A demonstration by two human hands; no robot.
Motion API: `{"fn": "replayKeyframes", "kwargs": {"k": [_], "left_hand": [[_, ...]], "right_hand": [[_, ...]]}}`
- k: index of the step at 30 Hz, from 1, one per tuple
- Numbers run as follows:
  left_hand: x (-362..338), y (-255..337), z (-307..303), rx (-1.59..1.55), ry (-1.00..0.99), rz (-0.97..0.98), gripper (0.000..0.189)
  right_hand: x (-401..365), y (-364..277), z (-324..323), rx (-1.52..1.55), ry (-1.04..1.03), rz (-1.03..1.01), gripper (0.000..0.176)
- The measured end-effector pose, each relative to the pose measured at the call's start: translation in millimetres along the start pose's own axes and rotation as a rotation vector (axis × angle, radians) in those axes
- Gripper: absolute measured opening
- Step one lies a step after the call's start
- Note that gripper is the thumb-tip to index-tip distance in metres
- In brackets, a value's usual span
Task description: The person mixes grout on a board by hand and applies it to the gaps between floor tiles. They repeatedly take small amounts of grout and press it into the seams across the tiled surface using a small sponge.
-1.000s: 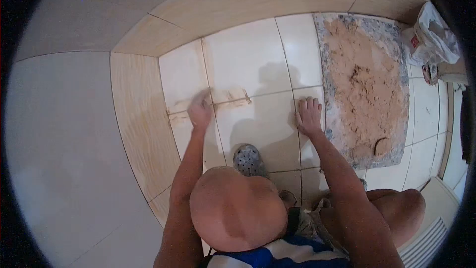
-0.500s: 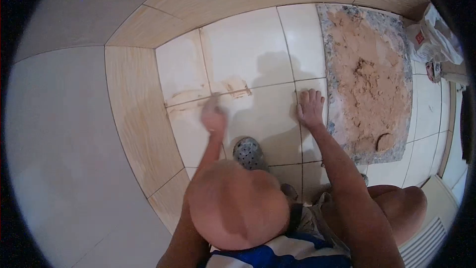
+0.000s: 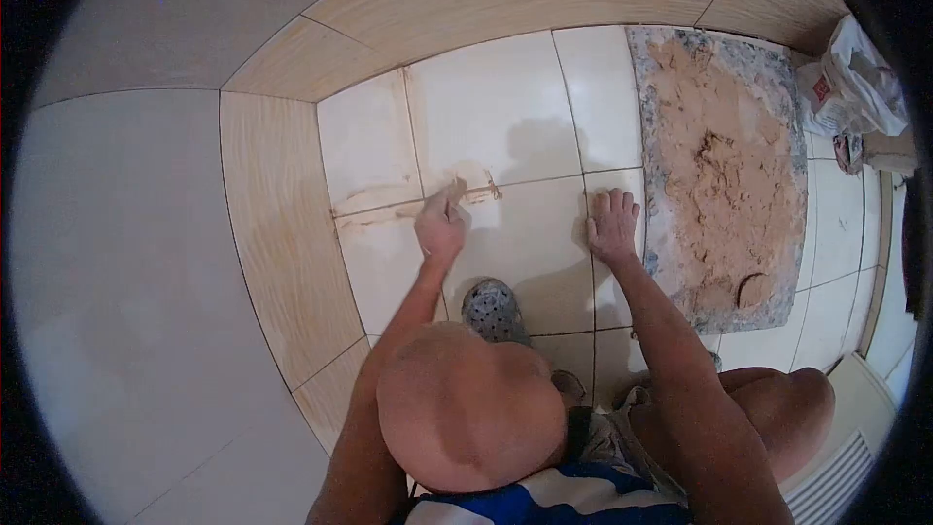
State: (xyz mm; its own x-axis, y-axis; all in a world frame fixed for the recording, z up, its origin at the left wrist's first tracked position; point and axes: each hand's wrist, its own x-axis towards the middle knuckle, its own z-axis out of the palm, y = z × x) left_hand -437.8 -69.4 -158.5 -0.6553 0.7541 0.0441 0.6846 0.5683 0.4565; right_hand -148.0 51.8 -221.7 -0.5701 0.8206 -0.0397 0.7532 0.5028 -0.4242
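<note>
My left hand (image 3: 440, 229) is closed, its fingertips at a joint between the white floor tiles (image 3: 525, 233). A small tan edge shows at the fingertips, too small to name. Tan, wet-looking smears (image 3: 476, 181) lie along the joint on both sides of this hand. My right hand (image 3: 613, 226) rests palm down on the tiles with its fingers stretched out. It holds nothing and lies just left of a rough grey speckled patch (image 3: 645, 126) covered with reddish-tan mortar (image 3: 714, 214).
A grey perforated clog (image 3: 493, 309) on my foot stands between my hands. Wood-look tiles (image 3: 277, 233) line the wall base at the left and back. At the far right is a white plastic bag (image 3: 855, 78). A slatted pale panel (image 3: 841, 467) lies at lower right.
My left hand has moved slightly right along the tile joint and is less blurred. My right hand keeps its place on the tiles. The view has shifted slightly.
</note>
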Motion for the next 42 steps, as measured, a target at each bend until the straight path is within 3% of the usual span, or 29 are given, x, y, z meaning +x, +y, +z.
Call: {"fn": "replayKeyframes", "kwargs": {"k": [2,5,6,8,12,15,17,20,26,30,32,33,35,36,38,42], "left_hand": [[37.5,3.7,-14.1,-0.189,-0.001,0.078,0.039],[75.1,-4.9,-5.6,-0.071,0.026,0.223,0.036],[66.4,-3.5,-2.0,-0.069,0.029,0.213,0.036],[42.9,10.8,13.3,-0.007,0.005,0.373,0.033],[22.3,8.4,10.0,-0.203,-0.189,0.412,0.026],[59.8,23.4,-0.7,-0.236,-0.229,0.369,0.023],[61.0,43.0,5.2,-0.182,-0.129,0.443,0.024],[52.2,32.7,25.9,-0.270,-0.369,0.636,0.030],[69.4,-2.4,-21.3,-0.210,-0.626,0.864,0.028],[57.1,-22.2,-51.1,-0.161,0.031,0.184,0.025],[37.4,-52.9,-60.3,0.150,0.050,0.078,0.024],[29.6,-54.7,-62.1,0.150,0.052,0.079,0.024],[15.7,-57.9,-61.9,0.278,-0.057,-0.439,0.029],[2.6,-60.6,-46.0,0.156,0.117,-0.259,0.028],[-9.9,-35.7,-12.0,-0.002,0.220,-0.081,0.039],[-21.1,51.3,30.8,-0.101,0.015,-0.035,0.044]], "right_hand": [[2.6,2.3,1.7,-0.007,0.030,-0.015,0.045],[-4.0,1.7,5.0,-0.016,0.054,-0.038,0.043],[-1.7,1.4,3.7,-0.027,0.084,-0.051,0.042],[-0.3,-1.2,-2.5,-0.006,0.051,-0.039,0.041],[0.8,-4.2,-4.7,-0.004,-0.014,0.007,0.039],[1.5,-7.1,-9.7,-0.001,-0.040,0.022,0.039],[-4.3,-5.0,-4.6,-0.002,-0.012,0.007,0.040],[-1.7,-4.5,-6.0,-0.001,0.039,-0.023,0.041],[0.8,-0.4,2.0,-0.017,-0.017,-0.009,0.045],[-1.5,0.2,-2.6,0.017,-0.002,-0.028,0.045],[-1.8,-1.4,-3.1,-0.017,-0.036,-0.010,0.045],[-0.8,-1.6,-3.4,-0.050,-0.065,0.009,0.045],[-0.1,-1.0,-4.1,-0.038,-0.036,-0.001,0.045],[-1.1,-1.8,-3.4,-0.024,-0.013,-0.012,0.045],[-0.5,0.9,0.2,-0.018,0.000,-0.019,0.045],[0.2,-3.2,-3.4,-0.009,0.007,-0.014,0.045]]}}
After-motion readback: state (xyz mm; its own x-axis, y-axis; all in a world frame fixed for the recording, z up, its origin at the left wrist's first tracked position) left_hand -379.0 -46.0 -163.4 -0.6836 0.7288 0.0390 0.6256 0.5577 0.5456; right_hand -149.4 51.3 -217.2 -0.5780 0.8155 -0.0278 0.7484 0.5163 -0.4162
